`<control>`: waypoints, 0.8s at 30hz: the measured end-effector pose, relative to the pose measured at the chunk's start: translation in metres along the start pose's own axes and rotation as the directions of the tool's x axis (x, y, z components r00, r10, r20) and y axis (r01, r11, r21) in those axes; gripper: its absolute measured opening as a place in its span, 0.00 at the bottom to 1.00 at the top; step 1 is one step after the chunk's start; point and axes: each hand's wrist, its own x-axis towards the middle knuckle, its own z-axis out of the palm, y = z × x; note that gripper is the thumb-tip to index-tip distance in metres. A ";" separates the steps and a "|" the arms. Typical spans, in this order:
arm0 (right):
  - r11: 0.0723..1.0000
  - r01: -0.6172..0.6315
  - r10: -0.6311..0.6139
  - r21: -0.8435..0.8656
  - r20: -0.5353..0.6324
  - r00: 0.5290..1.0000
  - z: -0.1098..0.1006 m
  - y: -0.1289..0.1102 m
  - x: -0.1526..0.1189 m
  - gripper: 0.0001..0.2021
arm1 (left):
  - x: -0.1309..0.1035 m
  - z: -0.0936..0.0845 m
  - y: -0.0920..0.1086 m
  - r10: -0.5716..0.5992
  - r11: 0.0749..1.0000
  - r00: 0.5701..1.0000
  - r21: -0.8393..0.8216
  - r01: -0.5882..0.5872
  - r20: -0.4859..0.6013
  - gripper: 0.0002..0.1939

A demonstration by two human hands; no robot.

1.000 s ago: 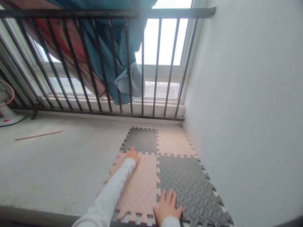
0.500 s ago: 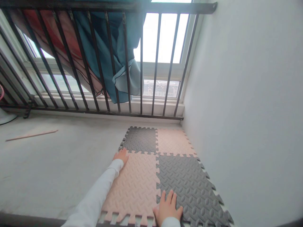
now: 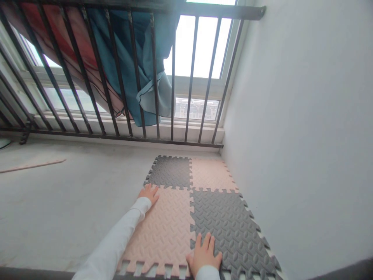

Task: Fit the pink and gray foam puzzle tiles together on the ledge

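Four foam puzzle tiles would be several: a near pink foam mat tile (image 3: 163, 225) lies on the floor, joined along its right side to a near dark grey tile (image 3: 230, 225). Behind them are a far dark grey tile (image 3: 171, 171) and a far pink tile (image 3: 212, 175). My left hand (image 3: 149, 193) rests with fingers spread on the near pink tile's far left corner, by its seam with the far grey tile. My right hand (image 3: 204, 254) lies flat, fingers apart, over the near end of the seam between the near pink and grey tiles.
A dark metal railing (image 3: 145, 139) crosses the far side before a window, with red and teal cloth (image 3: 122, 70) hanging behind it. A white wall (image 3: 305, 136) borders the tiles on the right. A thin pink strip (image 3: 35, 166) lies on the grey floor (image 3: 58, 210) at left.
The view has shifted slightly, so the scene sits a little further left. My left hand's fingers look more spread; both hands stay at about the same places on the tiles.
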 end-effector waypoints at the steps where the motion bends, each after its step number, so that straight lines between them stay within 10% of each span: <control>1: 1.000 0.000 0.000 0.003 -0.002 1.000 0.001 0.000 0.000 0.32 | 0.000 0.000 0.000 -0.004 1.000 1.000 -0.003 0.004 -0.001 0.30; 12: 0.999 0.026 -0.025 0.024 -0.032 0.999 0.005 0.001 0.003 0.33 | -0.011 -0.012 0.021 -0.021 1.000 0.999 -0.003 0.021 -0.034 0.26; 17: 0.999 0.035 -0.033 0.040 -0.044 0.998 0.008 0.001 0.004 0.33 | -0.036 -0.002 0.076 0.305 0.952 0.949 -0.015 -0.307 -0.081 0.27; 24: 0.998 0.023 -0.021 0.055 -0.021 1.000 0.008 0.000 0.002 0.34 | -0.042 0.000 0.152 0.311 0.944 0.951 -0.117 -0.309 -0.002 0.28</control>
